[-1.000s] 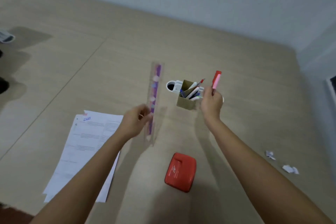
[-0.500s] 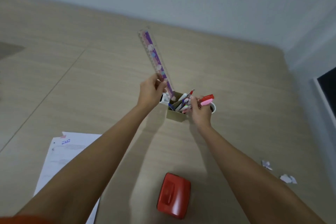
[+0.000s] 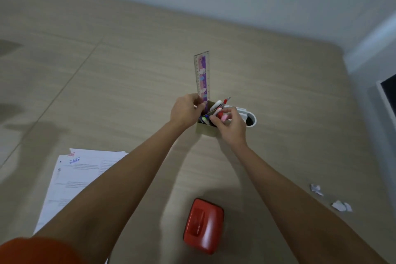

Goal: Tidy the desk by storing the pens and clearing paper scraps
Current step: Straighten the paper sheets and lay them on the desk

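Standing upright in a cardboard pen holder (image 3: 206,129) mid-desk, a ruler (image 3: 202,75) is pinched by the left hand (image 3: 186,110); the right hand (image 3: 232,126) grips a red-pink marker (image 3: 222,116) among pens. Paper scraps (image 3: 340,206) lie near the desk's (image 3: 128,83) right edge.

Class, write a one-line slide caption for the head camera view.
Left hand stands a ruler in the pen holder; right hand tucks in a red-and-pink pen.

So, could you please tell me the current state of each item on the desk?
Clear purple-striped plastic ruler: upright in holder, gripped by left hand.
Red-and-pink pen: pinched by right hand, entering holder.
Brown cardboard pen holder: upright, nearly full.
Red plastic case: closed, flat.
White paper scraps: uncollected.
Printed sheets: stacked flat.
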`<state>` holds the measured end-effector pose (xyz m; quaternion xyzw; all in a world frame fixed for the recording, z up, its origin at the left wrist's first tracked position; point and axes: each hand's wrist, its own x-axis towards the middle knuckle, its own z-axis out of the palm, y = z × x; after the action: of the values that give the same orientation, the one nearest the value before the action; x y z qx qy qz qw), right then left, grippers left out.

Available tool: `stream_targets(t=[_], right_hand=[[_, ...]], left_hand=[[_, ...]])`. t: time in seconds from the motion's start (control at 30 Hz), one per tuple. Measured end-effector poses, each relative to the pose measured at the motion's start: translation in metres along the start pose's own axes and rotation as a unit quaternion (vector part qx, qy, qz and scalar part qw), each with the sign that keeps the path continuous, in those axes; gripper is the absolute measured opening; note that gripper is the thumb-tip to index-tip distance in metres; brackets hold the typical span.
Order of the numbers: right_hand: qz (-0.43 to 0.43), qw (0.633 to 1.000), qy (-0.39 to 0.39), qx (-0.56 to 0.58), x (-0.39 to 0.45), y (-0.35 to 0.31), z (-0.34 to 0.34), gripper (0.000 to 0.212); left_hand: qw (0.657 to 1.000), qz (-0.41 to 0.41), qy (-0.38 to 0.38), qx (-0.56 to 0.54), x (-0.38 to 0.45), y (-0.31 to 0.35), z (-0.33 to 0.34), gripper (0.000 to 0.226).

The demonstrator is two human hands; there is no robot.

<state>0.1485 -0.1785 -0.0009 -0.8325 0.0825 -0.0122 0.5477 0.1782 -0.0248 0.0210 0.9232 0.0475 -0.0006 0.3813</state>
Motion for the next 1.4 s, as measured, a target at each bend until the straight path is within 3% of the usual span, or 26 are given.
stream_targets(t=[0.13, 0.23, 0.4, 0.53, 0.6, 0.73, 0.8, 0.9, 1.0, 1.17, 1.27, 1.33, 1.4], right_hand=[[0.005, 1.0, -0.011, 0.0, -0.009, -0.005, -0.009, 0.043], [-0.004, 0.999, 0.027, -0.029, -0.026, -0.009, -0.017, 0.052], [-0.056, 0.995, 0.077, -0.028, -0.074, -0.014, -0.014, 0.031], [-0.086, 0.995, -0.03, -0.041, -0.126, -0.006, 0.017, 0.001], [-0.073, 0.986, -0.125, -0.085, -0.154, 0.004, 0.039, 0.006], [0.017, 0.943, -0.3, -0.143, -0.203, 0.024, 0.085, 0.007], [0.096, 0.928, -0.333, -0.134, -0.22, 0.027, 0.111, 0.008], [0.227, 0.908, -0.344, -0.074, -0.235, 0.017, 0.143, 0.019], [0.24, 0.912, -0.328, -0.06, -0.239, 0.008, 0.166, 0.019], [0.272, 0.92, -0.282, -0.031, -0.248, 0.005, 0.179, 0.025], [0.218, 0.941, -0.249, -0.068, -0.252, -0.003, 0.181, 0.029], [0.154, 0.961, -0.217, -0.079, -0.25, -0.018, 0.178, 0.026], [0.082, 0.971, -0.22, -0.043, -0.243, -0.038, 0.169, 0.017]], left_hand=[[0.999, -0.009, 0.006, -0.032, -0.014, 0.004, -0.013, 0.032], [0.996, -0.035, 0.003, -0.077, -0.04, -0.002, -0.031, 0.049], [0.985, -0.144, 0.058, -0.076, -0.126, -0.063, -0.062, 0.058], [0.94, -0.315, 0.128, -0.012, -0.202, -0.147, -0.089, 0.063], [0.904, -0.394, 0.16, 0.039, -0.234, -0.187, -0.107, 0.069], [0.857, -0.499, 0.101, 0.079, -0.271, -0.245, -0.132, 0.087], [0.86, -0.495, 0.072, 0.099, -0.273, -0.258, -0.136, 0.089], [0.883, -0.467, 0.054, 0.014, -0.267, -0.261, -0.135, 0.09], [0.904, -0.427, 0.017, -0.027, -0.264, -0.264, -0.131, 0.075], [0.904, -0.426, -0.023, 0.034, -0.268, -0.266, -0.123, 0.064], [0.922, -0.386, -0.031, 0.022, -0.268, -0.266, -0.121, 0.06], [0.923, -0.366, -0.001, -0.117, -0.265, -0.265, -0.129, 0.063], [0.893, -0.335, 0.023, -0.298, -0.257, -0.259, -0.144, 0.071]])
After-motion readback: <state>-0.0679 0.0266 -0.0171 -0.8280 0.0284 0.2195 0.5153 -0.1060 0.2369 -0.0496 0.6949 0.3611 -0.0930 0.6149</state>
